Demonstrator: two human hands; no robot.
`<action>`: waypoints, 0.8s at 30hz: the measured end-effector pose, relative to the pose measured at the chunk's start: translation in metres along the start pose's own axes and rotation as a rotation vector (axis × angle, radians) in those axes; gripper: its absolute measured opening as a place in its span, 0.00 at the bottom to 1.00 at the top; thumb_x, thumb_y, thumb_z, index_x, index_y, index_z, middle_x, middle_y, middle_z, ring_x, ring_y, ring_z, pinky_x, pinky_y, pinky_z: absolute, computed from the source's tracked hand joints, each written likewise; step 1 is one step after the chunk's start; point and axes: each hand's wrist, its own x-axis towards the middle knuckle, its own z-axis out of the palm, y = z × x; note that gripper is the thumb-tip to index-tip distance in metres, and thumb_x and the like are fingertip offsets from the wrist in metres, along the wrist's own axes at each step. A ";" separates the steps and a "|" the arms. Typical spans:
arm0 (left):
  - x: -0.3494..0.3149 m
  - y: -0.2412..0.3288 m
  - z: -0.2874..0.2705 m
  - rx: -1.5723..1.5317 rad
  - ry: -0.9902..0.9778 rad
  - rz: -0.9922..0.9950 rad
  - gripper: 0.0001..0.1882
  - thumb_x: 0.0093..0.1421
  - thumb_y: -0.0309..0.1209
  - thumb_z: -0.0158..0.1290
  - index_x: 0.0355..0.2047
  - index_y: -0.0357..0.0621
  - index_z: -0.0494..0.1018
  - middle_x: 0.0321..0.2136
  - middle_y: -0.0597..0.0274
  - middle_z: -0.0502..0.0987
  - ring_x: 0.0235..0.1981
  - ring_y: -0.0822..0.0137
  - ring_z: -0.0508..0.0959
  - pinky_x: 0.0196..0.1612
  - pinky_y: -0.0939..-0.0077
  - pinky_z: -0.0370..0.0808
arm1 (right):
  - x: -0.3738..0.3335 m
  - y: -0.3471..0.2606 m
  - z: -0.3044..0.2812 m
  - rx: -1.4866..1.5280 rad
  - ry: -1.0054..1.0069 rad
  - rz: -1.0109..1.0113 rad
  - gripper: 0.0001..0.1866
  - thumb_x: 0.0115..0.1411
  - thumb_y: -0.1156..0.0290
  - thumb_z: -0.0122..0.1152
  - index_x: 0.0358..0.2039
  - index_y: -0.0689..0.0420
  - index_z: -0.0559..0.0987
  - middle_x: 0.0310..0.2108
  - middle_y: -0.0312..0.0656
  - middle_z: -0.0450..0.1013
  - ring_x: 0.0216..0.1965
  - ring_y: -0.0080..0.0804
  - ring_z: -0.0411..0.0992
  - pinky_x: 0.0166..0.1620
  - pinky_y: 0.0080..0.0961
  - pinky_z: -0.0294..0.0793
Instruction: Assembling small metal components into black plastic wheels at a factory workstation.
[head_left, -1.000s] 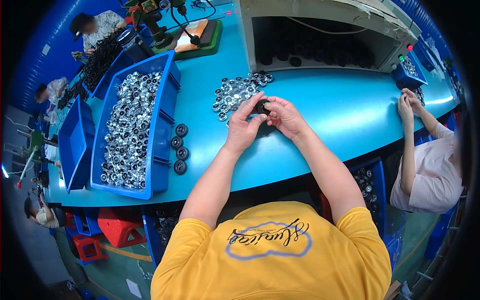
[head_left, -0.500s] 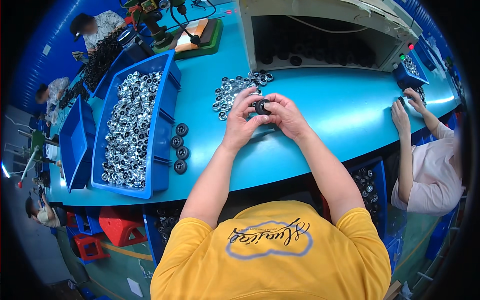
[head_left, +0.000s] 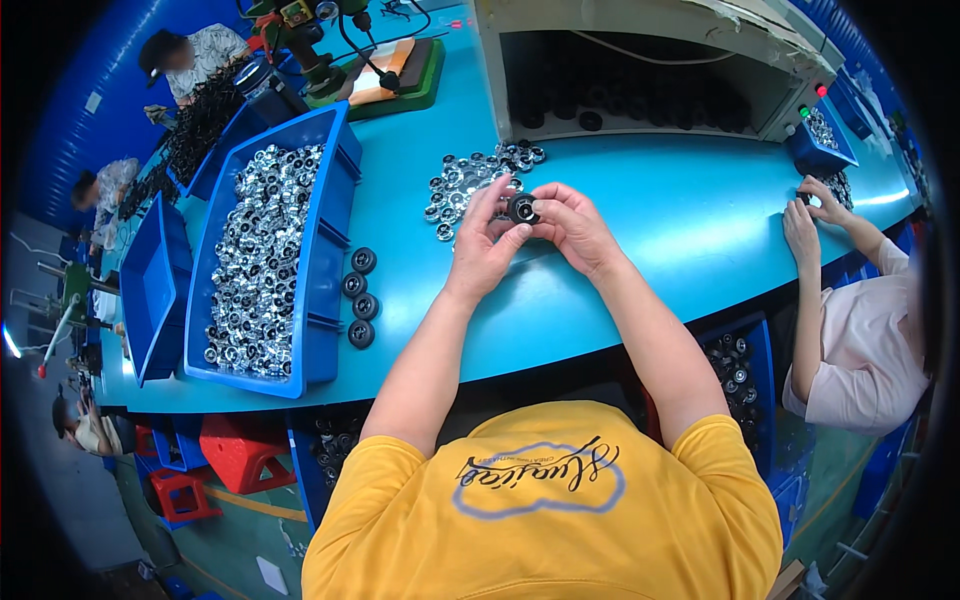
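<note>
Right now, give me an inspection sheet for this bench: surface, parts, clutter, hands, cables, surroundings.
Surface: blue bench, glossy, with light reflections.
Parts: black wheel at the hands; four wheels beside the large bin; silver-and-black parts heaped in that bin; a loose pile beyond the hands.
Clutter: orange-and-white cloth on the machine's green base.
Hands: right hand grips the wheel; left hand cups its side, grip unclear.
Cables: black cable by the machine; pale cable across the cabinet opening.
Surroundings: co-worker at right, others at left; red stools lower left.
</note>
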 end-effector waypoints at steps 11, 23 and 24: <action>-0.003 0.000 0.002 0.563 0.083 0.145 0.13 0.66 0.28 0.56 0.50 0.37 0.77 0.34 0.56 0.80 0.34 0.64 0.81 0.34 0.72 0.77 | -0.001 0.013 0.009 -0.346 0.104 -0.195 0.09 0.62 0.75 0.63 0.42 0.62 0.76 0.36 0.39 0.76 0.36 0.24 0.77 0.41 0.21 0.82; -0.002 -0.010 -0.006 -0.062 -0.025 -0.097 0.28 0.66 0.25 0.56 0.66 0.44 0.64 0.44 0.65 0.75 0.40 0.74 0.76 0.36 0.80 0.77 | -0.001 0.002 0.010 -0.168 0.083 -0.106 0.17 0.64 0.74 0.61 0.52 0.65 0.74 0.42 0.42 0.77 0.41 0.27 0.78 0.41 0.22 0.81; 0.000 -0.009 -0.006 -0.091 -0.036 -0.109 0.28 0.66 0.25 0.56 0.66 0.44 0.65 0.46 0.64 0.75 0.42 0.73 0.76 0.37 0.80 0.77 | -0.002 0.001 0.010 -0.176 0.076 -0.123 0.17 0.64 0.74 0.61 0.52 0.65 0.73 0.41 0.43 0.77 0.41 0.27 0.78 0.41 0.22 0.81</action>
